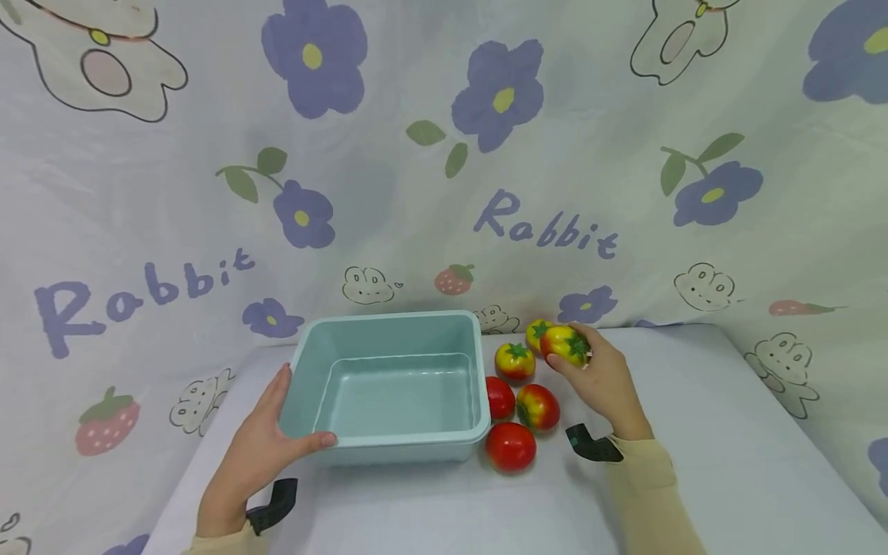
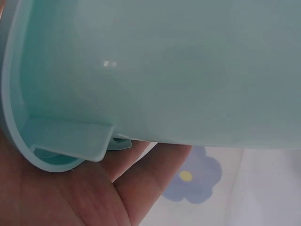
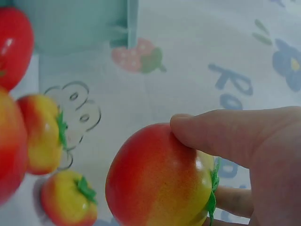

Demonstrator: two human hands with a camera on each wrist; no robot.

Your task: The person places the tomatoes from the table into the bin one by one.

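The left hand grasps the near-left corner of the teal tub, thumb over its rim, at 7 o'clock of the tub. The right hand holds a red-yellow tomato in a clenched grip at 3 o'clock of the tub, beside the other tomatoes on the surface.

White table; backdrop cloth printed with purple flowers, rabbits, strawberries, "Rabbit" lettering, draped behind and at the sides.
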